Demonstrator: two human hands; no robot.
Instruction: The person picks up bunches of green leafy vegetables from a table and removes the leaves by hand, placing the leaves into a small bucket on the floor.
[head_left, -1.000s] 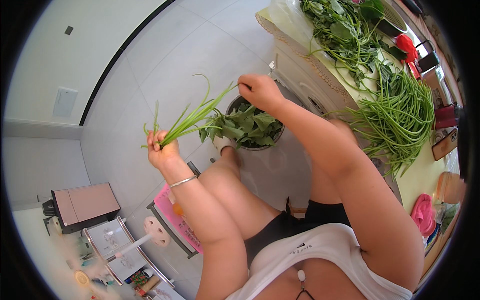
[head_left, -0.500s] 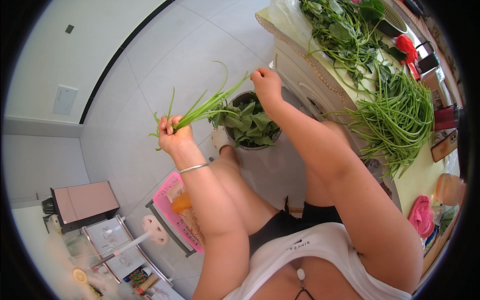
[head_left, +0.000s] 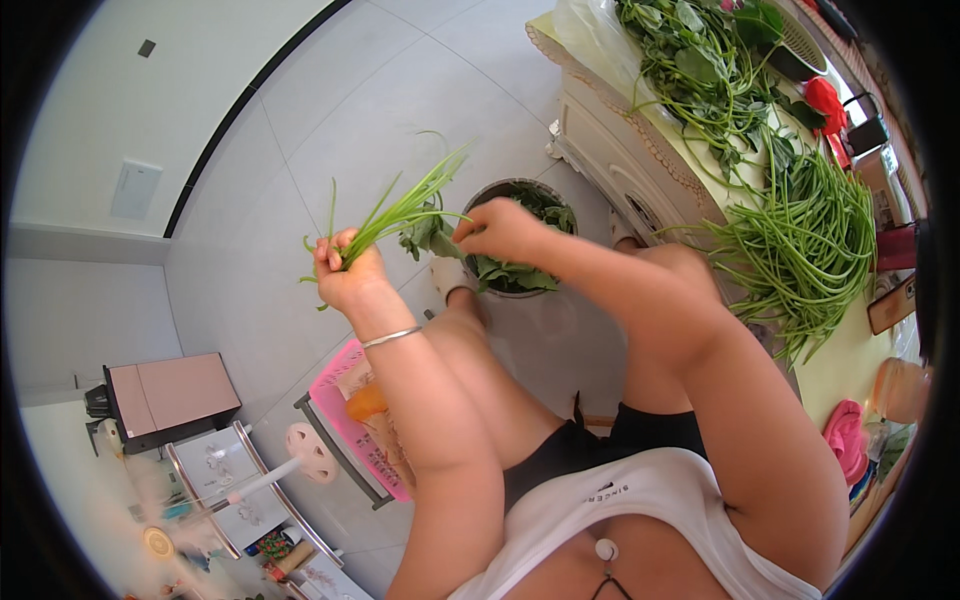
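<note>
My left hand is closed round a small bunch of thin green stems, held up over the floor at the left of centre. The stems fan out toward the upper right. By their leafy end my right hand pinches a leafy green stem; its fingers are a little smeared by motion. Below and behind the right hand stands a round dark bin holding loose green leaves. My right forearm passes over the bin's near right side.
On the cabinet top at the right lie a pile of bare green stems and a heap of leafy greens. A phone and pink cloth sit nearby. A pink basket stands by my left leg.
My right hand has come down and left, from the stem tips to the leafy part beside the bin. The left hand has hardly moved and still holds the bunch.
</note>
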